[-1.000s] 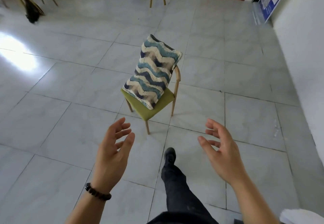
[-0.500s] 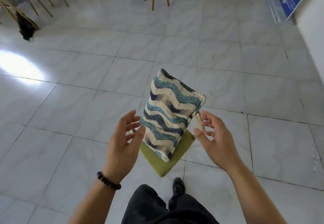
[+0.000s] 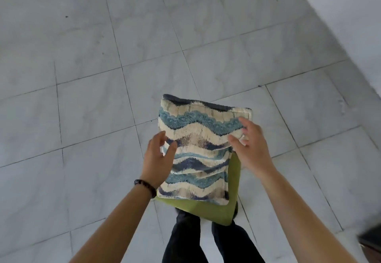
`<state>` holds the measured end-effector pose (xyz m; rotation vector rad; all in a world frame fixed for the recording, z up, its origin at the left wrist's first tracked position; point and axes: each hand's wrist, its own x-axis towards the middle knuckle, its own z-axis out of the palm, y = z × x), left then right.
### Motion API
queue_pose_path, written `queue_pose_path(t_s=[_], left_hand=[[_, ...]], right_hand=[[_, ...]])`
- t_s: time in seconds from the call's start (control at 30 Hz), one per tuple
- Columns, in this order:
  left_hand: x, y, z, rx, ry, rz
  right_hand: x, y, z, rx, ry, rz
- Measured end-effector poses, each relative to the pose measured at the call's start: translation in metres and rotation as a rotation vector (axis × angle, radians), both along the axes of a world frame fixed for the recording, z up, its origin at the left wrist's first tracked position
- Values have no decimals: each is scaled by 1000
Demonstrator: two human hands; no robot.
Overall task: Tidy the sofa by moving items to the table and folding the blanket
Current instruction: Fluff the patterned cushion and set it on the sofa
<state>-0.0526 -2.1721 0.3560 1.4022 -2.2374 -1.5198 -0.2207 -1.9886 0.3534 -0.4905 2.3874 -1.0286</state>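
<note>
A cushion [image 3: 200, 145] with blue, navy and cream wave stripes leans on a chair with a green seat [image 3: 208, 209] directly below me. My left hand [image 3: 158, 157] is at the cushion's left edge, fingers spread and touching the fabric. My right hand [image 3: 250, 145] is at its upper right corner, fingers apart and resting on it. Neither hand has closed around the cushion. The chair's back and legs are hidden under the cushion.
Grey marbled floor tiles [image 3: 103, 97] surround the chair. A white wall [image 3: 350, 15] runs along the upper right. My dark trouser legs [image 3: 185, 240] stand against the chair's front. A dark object [image 3: 371, 240] sits at the right edge.
I have stepped up to the chair and now look straight down on it. Both hands have moved forward from open air onto the cushion's two sides.
</note>
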Motion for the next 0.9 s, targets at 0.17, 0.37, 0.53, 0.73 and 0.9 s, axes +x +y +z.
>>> queue_pose_path(t_s=[0.17,0.37,0.53,0.73,0.9], left_hand=[[-35,-49,-66,-51,-34,21],[-53,-59,-109,187,-111,49],[-37,-36,-81,197,-33,163],[-28,5,-11,244,174,342],[-17,60,71,122,365,410]], right_hand=[[3,-44,-61,62,-95,-253],[4,-55,-100,145,-142,-352],[5,-31,-77,131,-160,-327],[8,-2,-24,-4,-81,-338],[6,40,27,-159,-2,-252]])
